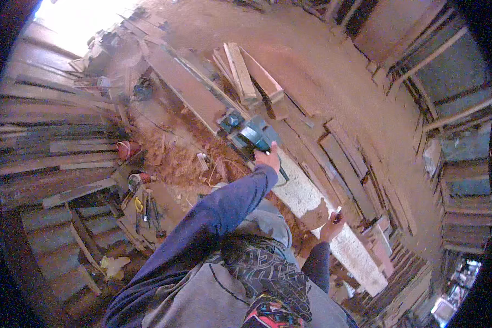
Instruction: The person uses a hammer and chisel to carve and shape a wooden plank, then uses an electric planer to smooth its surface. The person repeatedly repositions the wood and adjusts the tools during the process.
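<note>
My left hand (268,158) is closed round the rear handle of a dark teal power tool, which looks like an electric hand planer (255,133). The tool sits at the far end of a long pale board (296,190) that slants from the middle of the view down to the lower right. Lower down, over the same board, my right hand (332,227) is closed, and a small white-tipped thing (338,210) sticks out of its fingers. What kind of thing it is, I cannot make out. A brown patch marks the board beside this hand.
Beyond the planer lies a long brown plank (183,90), with pale beams (238,71) beside it. Reddish shavings (175,147) cover the ground at left, near hand tools (147,210) and a red container (128,149). Timber (54,147) is stacked along the left; more boards (347,169) lie right.
</note>
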Available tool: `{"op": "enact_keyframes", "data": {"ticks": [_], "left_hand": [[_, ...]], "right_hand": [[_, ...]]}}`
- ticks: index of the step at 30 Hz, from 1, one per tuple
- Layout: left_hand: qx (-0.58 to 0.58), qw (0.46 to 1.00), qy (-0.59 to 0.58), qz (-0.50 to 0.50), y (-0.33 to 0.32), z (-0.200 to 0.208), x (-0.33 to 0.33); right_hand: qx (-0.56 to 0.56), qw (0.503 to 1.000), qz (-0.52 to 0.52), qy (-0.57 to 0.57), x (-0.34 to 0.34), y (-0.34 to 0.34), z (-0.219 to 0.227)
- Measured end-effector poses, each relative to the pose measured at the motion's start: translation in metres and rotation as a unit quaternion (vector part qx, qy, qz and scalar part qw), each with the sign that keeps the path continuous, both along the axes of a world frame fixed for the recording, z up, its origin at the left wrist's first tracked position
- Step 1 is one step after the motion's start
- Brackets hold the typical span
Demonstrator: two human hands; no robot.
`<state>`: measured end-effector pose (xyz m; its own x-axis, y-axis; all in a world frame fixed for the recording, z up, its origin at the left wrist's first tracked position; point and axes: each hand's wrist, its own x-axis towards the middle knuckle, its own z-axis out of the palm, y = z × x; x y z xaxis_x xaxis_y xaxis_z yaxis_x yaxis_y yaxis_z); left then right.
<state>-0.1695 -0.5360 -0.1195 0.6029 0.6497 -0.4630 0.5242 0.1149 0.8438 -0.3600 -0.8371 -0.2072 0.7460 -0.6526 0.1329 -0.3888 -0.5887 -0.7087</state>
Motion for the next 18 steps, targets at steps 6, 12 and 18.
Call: {"op": "enact_keyframes", "data": {"ticks": [6, 12, 18], "left_hand": [[-0.246, 0.963, -0.103, 0.037, 0.037, 0.075, -0.018], [-0.49, 0.865, -0.079, 0.072, 0.058, 0.108, -0.041], [-0.582, 0.798, -0.099, 0.122, 0.109, 0.028, -0.062]], "right_hand": [[0.058, 0.994, 0.083, -0.048, 0.041, 0.06, 0.021], [0.169, 0.965, 0.156, -0.124, 0.086, 0.103, 0.056], [0.174, 0.964, 0.199, -0.014, 0.098, 0.123, 0.098]]}}
